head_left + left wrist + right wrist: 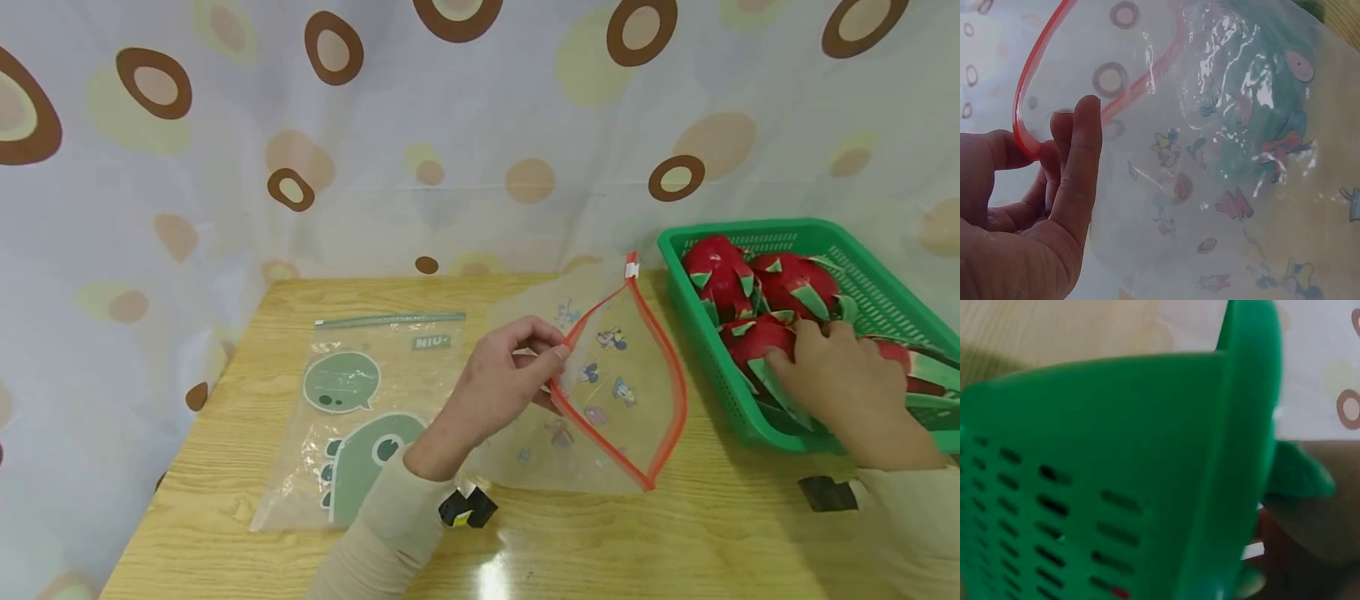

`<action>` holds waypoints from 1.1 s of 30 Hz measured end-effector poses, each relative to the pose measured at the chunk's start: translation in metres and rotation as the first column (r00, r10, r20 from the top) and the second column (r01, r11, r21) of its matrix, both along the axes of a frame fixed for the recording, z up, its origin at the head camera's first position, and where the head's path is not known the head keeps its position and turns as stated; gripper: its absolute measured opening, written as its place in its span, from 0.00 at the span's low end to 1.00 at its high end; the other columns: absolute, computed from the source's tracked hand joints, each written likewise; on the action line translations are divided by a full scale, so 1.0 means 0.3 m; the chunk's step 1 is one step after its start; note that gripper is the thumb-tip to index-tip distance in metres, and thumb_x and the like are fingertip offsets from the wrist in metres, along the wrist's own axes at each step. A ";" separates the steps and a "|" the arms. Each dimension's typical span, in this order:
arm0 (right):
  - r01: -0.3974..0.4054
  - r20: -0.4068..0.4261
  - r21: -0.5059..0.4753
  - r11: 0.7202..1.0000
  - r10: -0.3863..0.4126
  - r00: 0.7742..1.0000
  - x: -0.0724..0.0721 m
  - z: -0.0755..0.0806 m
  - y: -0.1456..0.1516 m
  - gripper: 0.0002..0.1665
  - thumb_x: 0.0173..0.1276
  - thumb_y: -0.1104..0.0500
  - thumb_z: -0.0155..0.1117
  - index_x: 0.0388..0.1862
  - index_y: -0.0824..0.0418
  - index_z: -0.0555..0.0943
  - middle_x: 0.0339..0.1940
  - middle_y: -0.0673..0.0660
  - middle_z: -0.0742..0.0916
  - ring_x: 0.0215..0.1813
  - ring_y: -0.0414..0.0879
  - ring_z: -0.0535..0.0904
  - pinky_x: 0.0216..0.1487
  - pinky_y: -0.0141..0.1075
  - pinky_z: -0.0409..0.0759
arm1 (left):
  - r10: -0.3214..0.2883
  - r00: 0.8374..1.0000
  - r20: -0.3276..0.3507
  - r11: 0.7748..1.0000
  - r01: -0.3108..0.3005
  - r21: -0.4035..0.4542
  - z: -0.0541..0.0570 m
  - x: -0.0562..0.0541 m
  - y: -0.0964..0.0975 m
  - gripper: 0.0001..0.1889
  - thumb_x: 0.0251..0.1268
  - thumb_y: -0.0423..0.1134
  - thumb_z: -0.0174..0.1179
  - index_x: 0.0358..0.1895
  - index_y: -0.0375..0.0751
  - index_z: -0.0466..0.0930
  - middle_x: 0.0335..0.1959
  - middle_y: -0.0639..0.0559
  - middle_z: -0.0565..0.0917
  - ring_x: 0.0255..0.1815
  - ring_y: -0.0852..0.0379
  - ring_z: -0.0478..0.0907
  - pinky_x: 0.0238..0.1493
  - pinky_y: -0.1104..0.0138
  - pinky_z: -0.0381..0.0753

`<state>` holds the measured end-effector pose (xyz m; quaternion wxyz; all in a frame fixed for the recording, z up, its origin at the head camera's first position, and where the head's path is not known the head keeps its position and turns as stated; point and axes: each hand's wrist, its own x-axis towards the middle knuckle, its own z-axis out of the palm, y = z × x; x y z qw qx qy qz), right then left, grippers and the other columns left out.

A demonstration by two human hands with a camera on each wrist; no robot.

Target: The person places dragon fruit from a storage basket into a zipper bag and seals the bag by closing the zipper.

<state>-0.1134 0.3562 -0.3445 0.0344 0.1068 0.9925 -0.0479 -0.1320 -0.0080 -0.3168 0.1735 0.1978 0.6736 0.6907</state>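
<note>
My left hand (495, 379) pinches one red edge of a clear zip bag (592, 437) printed with cartoon figures. The bag's mouth gapes, with a white slider (632, 270) at its far end. In the left wrist view, thumb and fingers meet at the red strip (1024, 140). Inside the green basket (701, 354), my right hand (855, 379) grips a red dragon fruit (757, 340) with green scales; its fingertips are partly hidden. The right wrist view is mostly filled by the basket's wall (1104, 394), with the hand dark and blurred at the right.
More dragon fruit (716, 271) lie in the basket, at the table's right. A second clear bag (341, 450), green-topped with a dinosaur print, lies flat on the wooden table (225, 500) at the left. A patterned cloth (465, 108) hangs behind the table.
</note>
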 end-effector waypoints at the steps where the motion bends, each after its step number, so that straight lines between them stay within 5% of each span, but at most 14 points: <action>1: 0.003 0.043 -0.022 1.000 -0.002 0.999 -0.004 0.000 0.007 0.43 0.76 0.40 0.47 0.68 0.78 0.59 0.54 0.86 0.65 0.49 0.81 0.67 0.41 0.71 0.70 | 0.001 1.000 -0.001 1.000 -0.001 -0.002 0.000 0.000 -0.001 0.07 0.72 0.33 0.55 0.46 0.35 0.78 0.33 0.48 0.75 0.24 0.58 0.82 0.31 0.55 0.89; 5: -0.034 0.111 -0.064 0.997 0.041 0.993 -0.021 -0.001 0.019 0.54 0.74 0.31 0.44 0.67 0.82 0.55 0.52 0.88 0.67 0.41 0.77 0.75 0.27 0.58 0.75 | -0.003 1.000 -0.006 1.000 0.003 -0.015 -0.002 0.000 -0.002 0.07 0.72 0.33 0.55 0.46 0.35 0.78 0.33 0.48 0.75 0.24 0.58 0.82 0.31 0.55 0.89; 8: -0.067 0.124 -0.091 0.994 0.078 0.989 -0.041 0.006 0.011 0.58 0.71 0.28 0.45 0.63 0.85 0.55 0.51 0.89 0.66 0.43 0.78 0.73 0.26 0.58 0.75 | -0.001 1.000 -0.006 1.000 0.001 -0.014 -0.004 -0.001 -0.005 0.07 0.72 0.33 0.55 0.47 0.35 0.78 0.33 0.47 0.75 0.25 0.58 0.82 0.31 0.55 0.89; 17: -0.090 0.157 -0.152 0.984 0.114 0.981 -0.079 -0.003 0.014 0.60 0.71 0.31 0.49 0.68 0.86 0.47 0.59 0.93 0.57 0.54 0.85 0.62 0.44 0.72 0.72 | 0.009 1.000 -0.021 1.000 -0.009 0.001 -0.011 -0.002 -0.017 0.07 0.72 0.33 0.55 0.47 0.35 0.78 0.33 0.48 0.75 0.25 0.58 0.81 0.31 0.55 0.89; 28: -0.078 0.026 -0.166 0.983 0.083 0.996 -0.049 -0.010 0.047 0.54 0.70 0.36 0.55 0.67 0.83 0.56 0.57 0.87 0.67 0.56 0.80 0.64 0.46 0.73 0.72 | 0.007 1.000 -0.019 1.000 -0.007 0.007 -0.013 -0.002 -0.017 0.07 0.72 0.33 0.55 0.47 0.35 0.78 0.33 0.48 0.75 0.25 0.58 0.82 0.31 0.55 0.89; 33: -0.074 -0.056 -0.184 0.980 0.065 0.996 -0.032 -0.005 0.052 0.50 0.70 0.38 0.58 0.67 0.80 0.59 0.52 0.83 0.73 0.48 0.74 0.71 0.37 0.65 0.76 | 0.008 1.000 -0.015 1.000 -0.008 0.003 -0.011 -0.005 -0.023 0.07 0.73 0.34 0.54 0.47 0.36 0.78 0.34 0.47 0.75 0.25 0.57 0.82 0.32 0.55 0.89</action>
